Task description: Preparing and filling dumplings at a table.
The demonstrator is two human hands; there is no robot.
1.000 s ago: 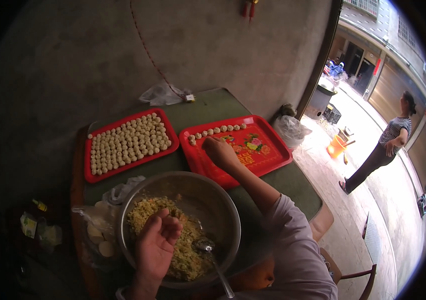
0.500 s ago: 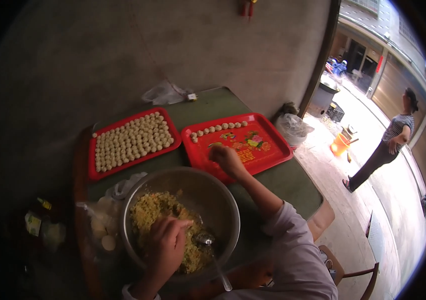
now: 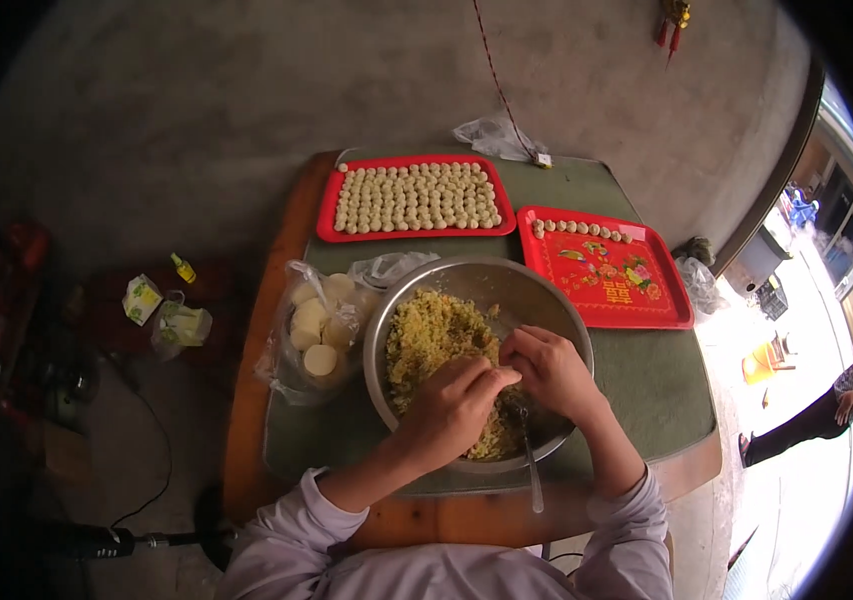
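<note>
My left hand (image 3: pixel 457 405) and my right hand (image 3: pixel 554 372) meet over a large steel bowl (image 3: pixel 537 295), fingertips pinched together. Whatever lies between the fingers is too small and covered to make out. Inside the bowl is a crumbly yellow-green filling (image 3: pixel 432 335), heaped to the left. A metal spoon (image 3: pixel 533 470) leans in it, its handle over the near rim. Left of the bowl, round pale dough wrappers (image 3: pixel 321 360) sit in a clear plastic bag (image 3: pixel 292 375).
Behind the bowl, a red tray (image 3: pixel 328 215) carries rows of small round dumplings (image 3: pixel 417 198). Another red tray (image 3: pixel 662 310), flower-patterned, has a short row of dumplings (image 3: pixel 582 228) along its far edge. A plastic bag (image 3: pixel 497 135) lies by the wall. Outside at right stands a person (image 3: pixel 817 415).
My right hand has come back from over the flowered tray to the bowl and joined my left hand. The view has turned toward the right-hand side less, showing more floor at left.
</note>
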